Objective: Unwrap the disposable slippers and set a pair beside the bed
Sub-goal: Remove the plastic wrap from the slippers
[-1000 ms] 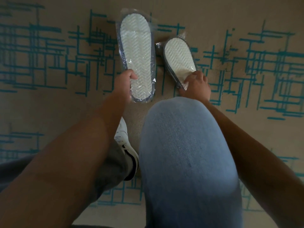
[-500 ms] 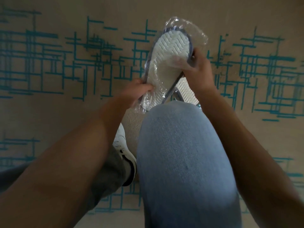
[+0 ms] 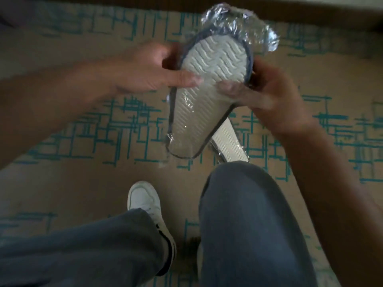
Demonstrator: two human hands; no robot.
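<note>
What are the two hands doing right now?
Left hand: fingers closed on the wrapped slipper.
Right hand: fingers closed on the same slipper.

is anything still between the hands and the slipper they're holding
Yes: clear plastic wrap covers the held slipper, bunched at its far end, so the left hand and right hand grip through film.

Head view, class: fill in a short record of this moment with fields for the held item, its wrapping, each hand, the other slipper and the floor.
held item: wrapped slipper, ribbed sole facing the camera
wrapping: clear plastic wrapper, still on, bunched at the far end
left hand: grips the slipper's left edge
right hand: grips its right edge
other slipper: lies wrapped on the floor, partly hidden by the held one
floor: beige carpet with teal line pattern
</note>
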